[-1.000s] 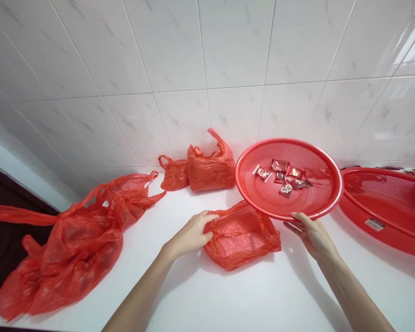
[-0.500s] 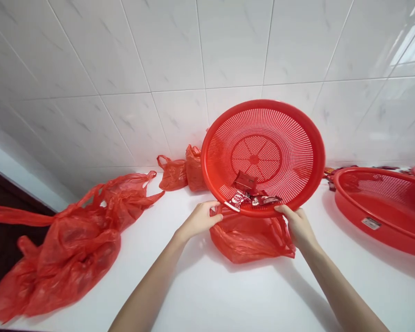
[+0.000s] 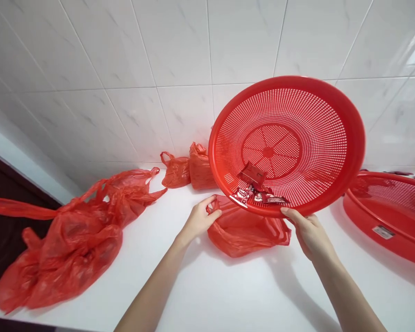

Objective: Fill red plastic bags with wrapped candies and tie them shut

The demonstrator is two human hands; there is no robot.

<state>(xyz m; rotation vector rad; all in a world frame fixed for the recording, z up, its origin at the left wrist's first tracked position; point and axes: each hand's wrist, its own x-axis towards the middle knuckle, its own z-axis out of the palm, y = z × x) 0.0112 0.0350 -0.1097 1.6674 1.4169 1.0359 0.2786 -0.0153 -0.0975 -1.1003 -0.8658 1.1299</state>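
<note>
A round red mesh basket (image 3: 318,152) is tilted toward me above the white table, its lower rim gripped by my right hand (image 3: 306,230). Several small dark red packets (image 3: 254,174) lie inside along its lower left side. Under the basket, a red plastic bag (image 3: 240,237) rests on the table with its mouth partly open. My left hand (image 3: 201,219) pinches the upper left edge of that bag, just left of the basket's rim.
Large crumpled red bags (image 3: 79,244) lie on the white table (image 3: 228,295) at the left. Two small filled red bags (image 3: 176,171) stand by the tiled wall (image 3: 180,41). Another red basket (image 3: 394,230) with a label sits at the right.
The tilted basket has moved up and to the right, closer to me, with my right hand on it. More of the bag's left edge shows by my left hand.
</note>
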